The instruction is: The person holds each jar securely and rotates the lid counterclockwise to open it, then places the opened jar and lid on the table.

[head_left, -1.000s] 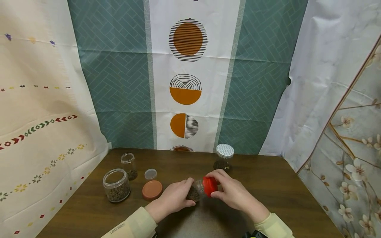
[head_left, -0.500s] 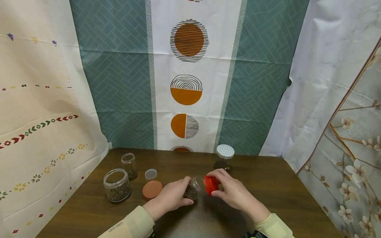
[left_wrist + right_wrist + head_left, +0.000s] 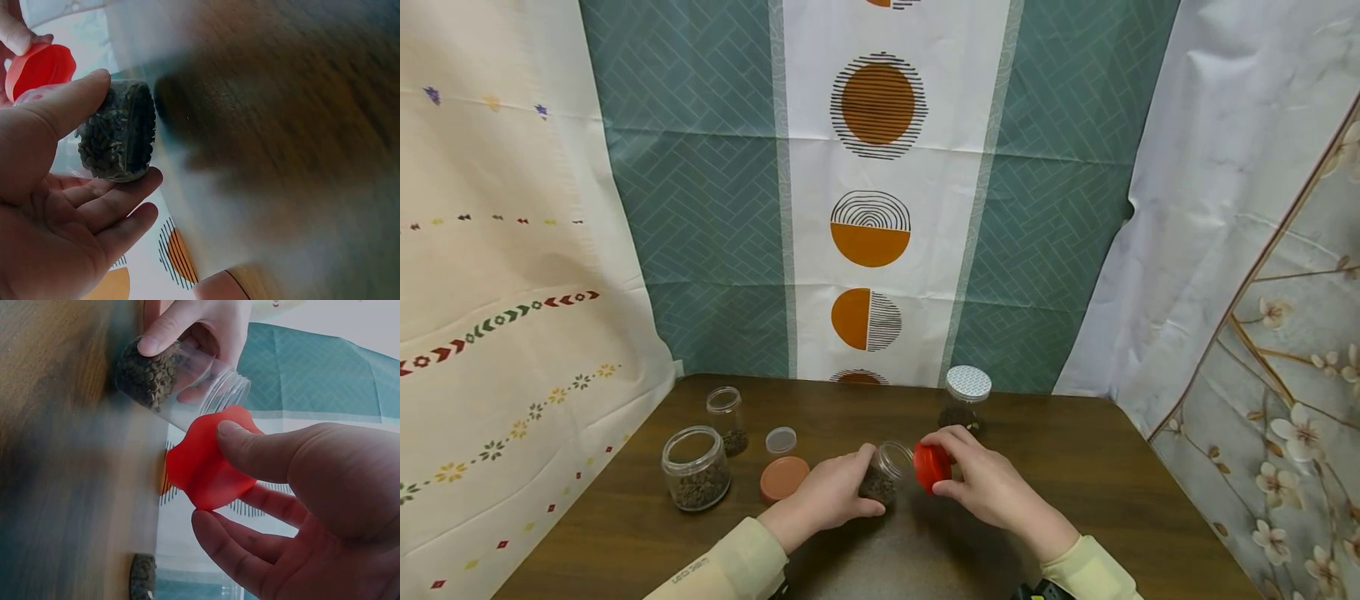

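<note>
My left hand (image 3: 835,490) grips a clear jar (image 3: 181,381) partly filled with small dark seed-like pieces; the jar leans to the right, its threaded mouth uncovered. In the left wrist view the thumb lies on one side of the jar and the fingers on the other. My right hand (image 3: 981,473) pinches a red lid (image 3: 932,467) with a wavy edge between thumb and fingers. The lid is off the jar, just right of its mouth, with a small gap in the head view. Its hollow underside faces left, as the left wrist view shows.
On the left of the wooden table (image 3: 1060,500) stand a wide open jar (image 3: 696,479) and a narrow open jar (image 3: 730,425), both with dark pieces. Near them lie an orange-brown lid (image 3: 784,478) and a clear lid (image 3: 781,440). A white-lidded jar (image 3: 966,400) stands at the back right.
The red lid has come away from the jar's mouth. My left hand has moved slightly left with the jar, while my right hand has hardly moved.
</note>
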The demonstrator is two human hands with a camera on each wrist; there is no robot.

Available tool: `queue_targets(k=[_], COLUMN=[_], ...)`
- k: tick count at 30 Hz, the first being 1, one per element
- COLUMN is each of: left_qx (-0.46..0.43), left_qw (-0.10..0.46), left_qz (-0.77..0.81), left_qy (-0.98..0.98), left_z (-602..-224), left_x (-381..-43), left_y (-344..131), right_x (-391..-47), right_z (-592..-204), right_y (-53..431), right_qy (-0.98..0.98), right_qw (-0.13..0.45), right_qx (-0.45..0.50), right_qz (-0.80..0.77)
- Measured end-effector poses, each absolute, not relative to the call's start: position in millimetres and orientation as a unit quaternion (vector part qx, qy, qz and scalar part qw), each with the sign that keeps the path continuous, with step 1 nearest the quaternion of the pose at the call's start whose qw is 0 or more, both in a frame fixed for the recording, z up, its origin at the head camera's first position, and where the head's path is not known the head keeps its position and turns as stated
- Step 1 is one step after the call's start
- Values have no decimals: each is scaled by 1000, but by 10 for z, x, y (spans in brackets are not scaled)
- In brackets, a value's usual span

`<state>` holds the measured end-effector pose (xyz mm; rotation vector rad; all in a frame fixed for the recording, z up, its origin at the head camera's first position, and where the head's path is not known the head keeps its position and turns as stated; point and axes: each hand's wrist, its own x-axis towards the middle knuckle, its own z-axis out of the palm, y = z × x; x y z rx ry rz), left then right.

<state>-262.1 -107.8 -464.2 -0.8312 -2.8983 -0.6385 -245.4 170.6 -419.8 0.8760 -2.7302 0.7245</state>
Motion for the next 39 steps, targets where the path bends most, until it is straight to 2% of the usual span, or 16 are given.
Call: queue_targets(k=[14,26,39], left_qx=[-252,-225,-237], left_qw=[16,-19,16], left_qz=[-229,-267,-278], left_qy=[-940,-937,-931], left_z=[-4694,-4671,-4653], left_x=[-2669,-2737,-2827], left_y=[-1123,-1178,-1246], right_x=[-2481,-2551,-2638], right_z=[-4202,-4151,-4137], right_y=[1695,1643,1605], right_qy=[-920,-923,-926], right_qw=[88,79,68], right_qx=[295,292,284], right_qz=[243,237,241])
